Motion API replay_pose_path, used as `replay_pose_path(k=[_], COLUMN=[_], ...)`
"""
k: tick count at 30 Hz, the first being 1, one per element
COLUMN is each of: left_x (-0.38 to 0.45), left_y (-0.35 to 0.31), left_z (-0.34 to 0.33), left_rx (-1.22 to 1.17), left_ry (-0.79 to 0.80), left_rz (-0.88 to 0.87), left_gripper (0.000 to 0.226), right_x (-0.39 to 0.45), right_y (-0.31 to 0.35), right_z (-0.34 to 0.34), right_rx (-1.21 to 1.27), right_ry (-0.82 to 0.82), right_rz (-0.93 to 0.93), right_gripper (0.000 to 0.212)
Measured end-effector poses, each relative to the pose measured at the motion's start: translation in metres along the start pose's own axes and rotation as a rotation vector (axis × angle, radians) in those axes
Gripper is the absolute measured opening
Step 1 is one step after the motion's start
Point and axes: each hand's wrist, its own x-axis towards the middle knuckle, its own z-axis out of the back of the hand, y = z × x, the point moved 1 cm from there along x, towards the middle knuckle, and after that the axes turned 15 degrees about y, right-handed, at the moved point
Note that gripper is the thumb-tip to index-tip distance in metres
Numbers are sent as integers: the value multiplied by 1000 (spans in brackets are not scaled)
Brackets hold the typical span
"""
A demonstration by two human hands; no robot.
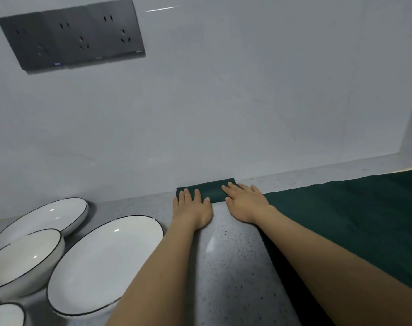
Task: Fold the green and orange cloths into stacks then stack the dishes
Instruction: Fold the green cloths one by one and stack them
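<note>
A: Folded green cloth (209,190) at the wall edge, long axis left-right?

B: Yes. Left hand (192,205) and right hand (245,203) press flat on it, fingers straight. Next green cloth (355,222) lies rightward, under the right arm. Dishes (101,262) sit unstacked, left.

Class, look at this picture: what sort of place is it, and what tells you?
Probably a home kitchen counter: a speckled grey stone worktop, white black-rimmed ceramic dishes, and a dark grey wall socket panel.
</note>
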Motion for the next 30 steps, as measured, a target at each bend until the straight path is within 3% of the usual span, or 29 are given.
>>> replay_pose_path(k=[18,23,30], left_x=[3,-1,-29], left_y=[-4,-3,-12], left_z=[-14,-12,-16], left_rx=[-52,-50,-71], left_ry=[-206,-283,-239], left_rz=[29,-29,-129], left_gripper=[59,59,56], right_x=[7,1,-36], right_y=[-2,2,-4], right_z=[-4,0,-3], right_rx=[-87,-20,31], right_ry=[-124,-222,-236], right_rz=[9,36,36], right_gripper=[50,51,48])
